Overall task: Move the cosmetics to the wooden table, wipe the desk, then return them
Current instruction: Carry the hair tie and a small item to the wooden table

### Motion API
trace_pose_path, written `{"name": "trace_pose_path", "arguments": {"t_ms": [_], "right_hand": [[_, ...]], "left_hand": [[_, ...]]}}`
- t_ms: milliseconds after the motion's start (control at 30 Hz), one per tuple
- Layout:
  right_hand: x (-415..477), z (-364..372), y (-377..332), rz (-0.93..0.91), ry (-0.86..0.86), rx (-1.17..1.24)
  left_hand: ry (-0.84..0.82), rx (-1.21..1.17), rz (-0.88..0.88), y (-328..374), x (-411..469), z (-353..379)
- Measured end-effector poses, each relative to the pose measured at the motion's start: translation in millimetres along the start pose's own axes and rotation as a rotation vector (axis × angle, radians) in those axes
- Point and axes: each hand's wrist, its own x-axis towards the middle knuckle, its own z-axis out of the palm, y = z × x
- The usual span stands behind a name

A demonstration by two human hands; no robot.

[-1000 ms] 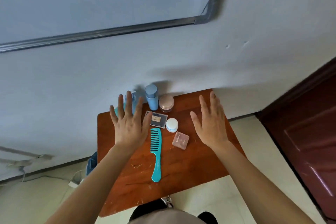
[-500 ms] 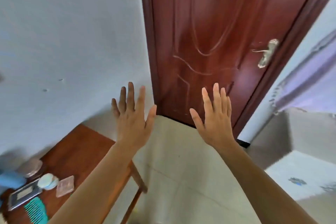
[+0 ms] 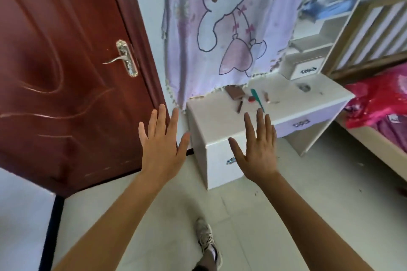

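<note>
Beside dark red door (image 3: 55,68): white desk (image 3: 220,121) bearing small cosmetics (image 3: 236,93); left hand (image 3: 161,147), right hand (image 3: 257,149) spread, empty.

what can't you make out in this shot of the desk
Head view, the only one:
1. Brown case, red round item and grey item on the white desk: too small and blurred to identify.
2. Lower drawer handle: partly covered by the right hand.
3. Shelf contents, top right: too blurred to identify.
</note>
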Motion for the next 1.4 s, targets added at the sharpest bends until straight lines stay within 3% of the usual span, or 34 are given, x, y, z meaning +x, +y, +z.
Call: {"name": "trace_pose_path", "arguments": {"t_ms": [267,667,867,1133,1400], "right_hand": [[99.5,12.1,137.6,0.181,-0.11,-0.16],[219.9,6.5,307.1,0.343,-0.206,-0.174],[282.1,37.7,413.5,0.333,-0.369,-0.119],[367.1,68.4,527.8,0.253,-0.643,-0.081],[412.4,110.4,584.0,0.268,-0.752,-0.089]], "left_hand": [[-0.116,-0.128,0.142,99.1,151.9,112.9],[-0.2,-0.196,0.273,246.5,332.8,190.4],[-0.347,-0.129,0.226,294.3,381.7,267.3],[-0.651,-0.015,-0.004,338.1,415.4,340.7],[-0.737,0.038,-0.09,356.0,435.7,410.3]]}}
